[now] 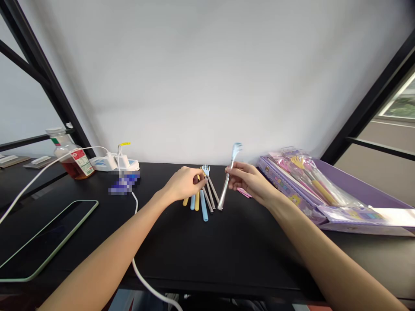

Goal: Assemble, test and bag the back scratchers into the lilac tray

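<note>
My right hand (pixel 248 181) pinches a metal back scratcher (pixel 227 181) upright by its shaft, with a pale blue hand-shaped tip at the top. My left hand (pixel 183 183) curls over a fanned bundle of similar scratchers (pixel 209 194), and its fingertips hide what they touch. A blue claw tip (pixel 205 169) shows just past those fingers. Below the hand, yellow and blue handles (pixel 199 203) lie side by side on the black table (pixel 227 259), between thin metal shafts. A small pink piece (pixel 244 192) lies under my right hand.
A purple box (pixel 359 185) with plastic-wrapped scratchers stands at the right. To the left are a jar of brown liquid (pixel 69 157), a power strip with plugs (pixel 113 163), a green-edged tablet (pixel 48 239), a pixelated object (pixel 125 183) and a white cable (pixel 142 268).
</note>
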Tool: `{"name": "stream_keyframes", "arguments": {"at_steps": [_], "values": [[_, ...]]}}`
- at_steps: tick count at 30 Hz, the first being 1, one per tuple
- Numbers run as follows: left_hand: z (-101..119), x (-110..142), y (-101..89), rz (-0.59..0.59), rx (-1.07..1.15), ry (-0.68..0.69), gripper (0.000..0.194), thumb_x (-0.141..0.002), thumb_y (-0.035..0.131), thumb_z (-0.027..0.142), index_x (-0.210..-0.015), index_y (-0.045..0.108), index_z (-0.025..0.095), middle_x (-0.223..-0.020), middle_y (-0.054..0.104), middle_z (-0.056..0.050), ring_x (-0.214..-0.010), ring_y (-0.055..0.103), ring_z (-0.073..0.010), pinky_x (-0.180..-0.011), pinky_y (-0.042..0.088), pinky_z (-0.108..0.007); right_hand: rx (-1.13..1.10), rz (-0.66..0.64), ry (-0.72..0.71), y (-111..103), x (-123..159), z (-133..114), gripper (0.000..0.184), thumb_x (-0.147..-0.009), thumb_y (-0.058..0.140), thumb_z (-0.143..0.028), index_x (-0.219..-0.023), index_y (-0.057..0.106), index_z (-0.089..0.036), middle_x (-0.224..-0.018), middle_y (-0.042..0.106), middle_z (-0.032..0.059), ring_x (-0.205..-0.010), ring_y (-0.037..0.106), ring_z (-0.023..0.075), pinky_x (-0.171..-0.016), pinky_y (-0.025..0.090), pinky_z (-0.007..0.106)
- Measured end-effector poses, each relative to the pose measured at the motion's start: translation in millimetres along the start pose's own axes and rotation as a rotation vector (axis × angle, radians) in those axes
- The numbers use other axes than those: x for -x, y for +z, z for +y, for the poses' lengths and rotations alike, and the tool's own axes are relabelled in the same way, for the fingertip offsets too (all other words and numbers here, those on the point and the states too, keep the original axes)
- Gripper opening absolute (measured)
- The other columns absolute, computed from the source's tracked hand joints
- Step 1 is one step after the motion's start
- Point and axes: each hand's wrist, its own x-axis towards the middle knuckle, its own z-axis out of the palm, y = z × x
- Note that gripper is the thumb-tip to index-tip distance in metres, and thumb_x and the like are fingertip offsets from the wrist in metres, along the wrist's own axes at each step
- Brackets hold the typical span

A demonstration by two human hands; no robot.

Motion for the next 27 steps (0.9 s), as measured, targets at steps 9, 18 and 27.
{"name": "stream_keyframes", "arguments": {"at_steps": [9,18,27], "values": [[1.5,6.6,-15.6,-0.421,-0.11,0.242,0.034,-0.07,0.065,0.014,-0.098,0.078,0.026,-0.098,0.054,-0.004,-0.079,0.057,-0.0153,-0.068,0.046,-0.026,-0.127,0.312,-0.024,-5.6,-7.4,4.0,0.012,-0.079,0.069,-0.02,-0.085,0.059,-0.019,-0.069,0.07,0.0037,-0.057,0.069,0.0148,-0.053,0.054,0.021],[9.4,11.0,-7.7,-0.456,-0.041,0.242,0.034,-0.071,0.072,0.022,-0.104,0.077,0.029,-0.103,0.047,-0.003,-0.085,0.056,-0.0153,-0.074,0.048,-0.027,-0.207,0.423,0.011,-19.0,-7.7,-2.4,0.006,-0.082,0.065,-0.015,-0.081,0.06,-0.018,-0.071,0.072,0.0076,-0.054,0.065,0.014,-0.052,0.054,0.023],[25.7,11.5,6.7,-0.459,0.0,0.46,0.011,-0.085,0.072,0.019,-0.093,0.077,0.025,-0.11,0.054,-0.005,-0.104,0.054,-0.0191,-0.087,0.046,-0.03,-0.283,0.503,0.016,-35.3,-9.5,-2.1,0.007,-0.083,0.063,-0.011,-0.079,0.061,-0.016,-0.067,0.071,0.0072,-0.053,0.062,0.0128,-0.051,0.054,0.022]]}}
